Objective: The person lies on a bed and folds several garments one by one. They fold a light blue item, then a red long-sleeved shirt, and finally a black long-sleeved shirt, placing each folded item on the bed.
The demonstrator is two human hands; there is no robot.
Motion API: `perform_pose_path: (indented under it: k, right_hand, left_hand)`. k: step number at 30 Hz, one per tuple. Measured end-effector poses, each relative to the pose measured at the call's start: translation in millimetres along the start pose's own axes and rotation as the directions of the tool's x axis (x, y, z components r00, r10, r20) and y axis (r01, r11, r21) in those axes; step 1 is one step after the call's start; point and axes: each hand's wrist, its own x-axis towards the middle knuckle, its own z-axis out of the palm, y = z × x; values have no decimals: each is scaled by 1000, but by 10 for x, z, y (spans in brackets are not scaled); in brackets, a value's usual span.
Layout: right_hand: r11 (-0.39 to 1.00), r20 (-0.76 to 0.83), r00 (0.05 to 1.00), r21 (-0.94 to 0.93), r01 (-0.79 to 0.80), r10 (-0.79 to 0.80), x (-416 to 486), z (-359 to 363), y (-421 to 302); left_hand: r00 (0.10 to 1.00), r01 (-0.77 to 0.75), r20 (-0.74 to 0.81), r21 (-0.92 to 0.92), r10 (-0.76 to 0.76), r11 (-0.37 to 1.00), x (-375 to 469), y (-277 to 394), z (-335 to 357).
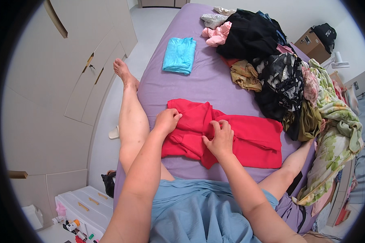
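A red garment (pixel 255 133) lies spread before me on the purple bed sheet (pixel 213 85), with a raised, rumpled fold across its middle. My left hand (pixel 168 121) is at the garment's left part, thumb and fingers drawn together on the fabric. Over the middle fold is my right hand (pixel 220 139), its fingers curved and its thumb apart from them. No cloth shows clearly gripped in that hand. Farther up the bed lies a folded turquoise garment (pixel 179 56), apart from the red one.
A heap of clothes (pixel 249 33) covers the bed's far right side. A green and white floral blanket (pixel 328 158) hangs along the right edge. Pale wardrobe doors (pixel 48 91) stand at left, beyond a strip of floor. Below them is a white drawer unit (pixel 85 200).
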Motion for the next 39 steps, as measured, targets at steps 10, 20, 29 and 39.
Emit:
perform_pose_path:
  k: [10, 20, 29, 39]
  right_hand:
    - [472, 121, 758, 717, -513, 641, 302, -166, 717]
    - [588, 216, 865, 656, -472, 453, 186, -121, 356]
    - [824, 80, 919, 418, -381, 385, 200, -338, 828]
    - [989, 321, 941, -63, 131, -104, 3, 207, 184]
  left_hand:
    - [999, -8, -52, 56, 11, 998, -16, 31, 44]
    - [997, -14, -77, 67, 19, 998, -22, 0, 50]
    - [993, -24, -116, 77, 33, 997, -7, 15, 84]
    - [998, -6, -67, 90, 12, 996, -42, 61, 28]
